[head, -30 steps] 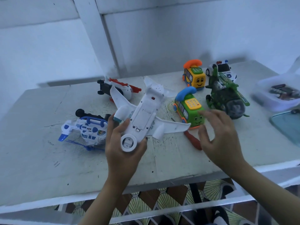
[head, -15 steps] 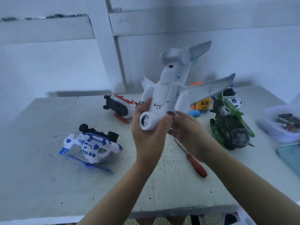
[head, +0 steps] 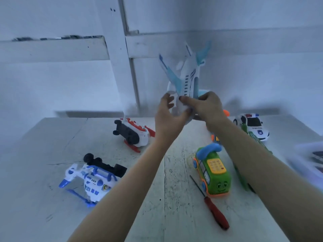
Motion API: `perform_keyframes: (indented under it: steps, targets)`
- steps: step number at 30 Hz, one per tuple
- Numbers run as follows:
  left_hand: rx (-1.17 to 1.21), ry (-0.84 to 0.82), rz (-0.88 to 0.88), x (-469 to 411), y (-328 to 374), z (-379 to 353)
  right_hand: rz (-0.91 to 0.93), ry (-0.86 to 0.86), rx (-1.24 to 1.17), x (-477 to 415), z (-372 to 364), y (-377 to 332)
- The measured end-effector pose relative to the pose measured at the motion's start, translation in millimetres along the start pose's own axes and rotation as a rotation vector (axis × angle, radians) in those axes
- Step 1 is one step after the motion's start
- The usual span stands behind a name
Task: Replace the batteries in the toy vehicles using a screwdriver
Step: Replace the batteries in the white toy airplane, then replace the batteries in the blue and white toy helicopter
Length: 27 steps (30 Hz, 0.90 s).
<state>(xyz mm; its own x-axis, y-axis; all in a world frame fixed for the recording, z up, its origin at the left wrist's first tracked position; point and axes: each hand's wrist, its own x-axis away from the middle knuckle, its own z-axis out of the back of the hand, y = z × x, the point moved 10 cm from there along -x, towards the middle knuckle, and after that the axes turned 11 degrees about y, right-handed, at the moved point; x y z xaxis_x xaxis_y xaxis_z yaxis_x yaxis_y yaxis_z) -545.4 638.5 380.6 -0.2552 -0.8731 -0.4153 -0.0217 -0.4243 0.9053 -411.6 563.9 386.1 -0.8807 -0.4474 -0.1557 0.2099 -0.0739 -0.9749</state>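
A white and light-blue toy airplane point(head: 187, 76) is held up in the air above the table, tail pointing up and blurred by motion. My left hand point(head: 168, 117) grips its nose end from the left. My right hand point(head: 207, 107) grips the fuselage from the right, fingers curled round it. A red-handled screwdriver point(head: 215, 213) lies on the table near the front right, untouched.
On the grey table point(head: 52, 172) lie a blue-and-white toy helicopter point(head: 90, 180), a red-and-white one point(head: 134, 133) on its side, a green phone bus point(head: 214, 173), a white police car point(head: 253, 125), and a green toy partly hidden behind my right arm. A blurred container point(head: 311, 161) sits far right.
The airplane has been lifted from the table and turned from underside-up to its windowed side. My right hand came from beside the green bus to grip it. The camera tilted up.
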Motion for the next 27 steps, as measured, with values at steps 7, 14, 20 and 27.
perform_keyframes:
  steps: [7,14,20,27]
  targets:
    - [-0.057,-0.118,0.223,15,-64,-33,-0.023,-0.071,0.496,-22,-26,65]
    - [-0.080,-0.090,0.325,23,-96,-39,0.033,-0.149,0.685,-16,-44,92]
    - [-0.075,-0.078,0.434,21,-119,-36,0.030,-0.237,0.756,-10,-49,92]
    - [-0.101,-0.098,0.510,35,-128,-33,-0.007,-0.296,0.788,-11,-54,95]
